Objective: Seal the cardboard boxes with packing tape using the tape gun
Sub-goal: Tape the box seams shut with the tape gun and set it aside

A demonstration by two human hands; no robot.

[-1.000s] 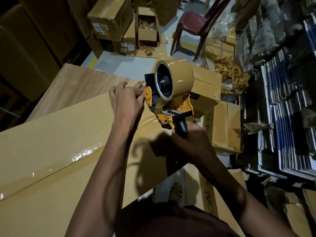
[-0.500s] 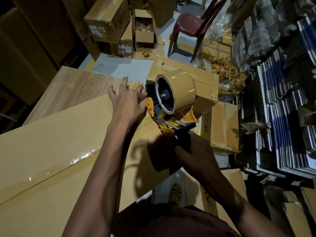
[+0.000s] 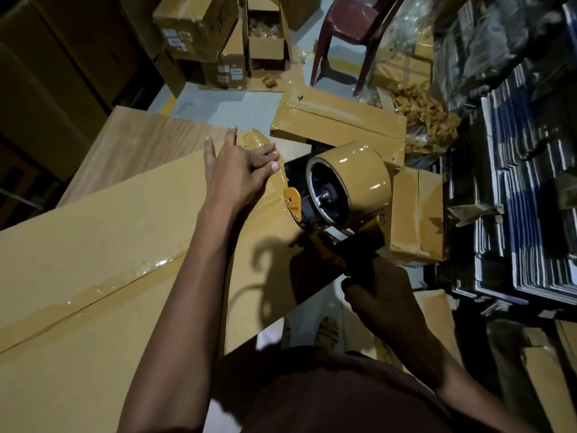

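Large flat cardboard box on the desk: centre seam already taped. At its far corner, tape is pressed down by the flat, open-fingered left hand; just beside that corner, the tape gun is gripped by the right hand. Cutting the strip is judged outstanding.

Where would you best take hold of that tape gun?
Grip the tape gun by its dark handle, coming from below, nearest the person, as the right hand does. The handle juts back from the roll, leaving the front end free over the box.

box on table | tape gun right (chair behind)
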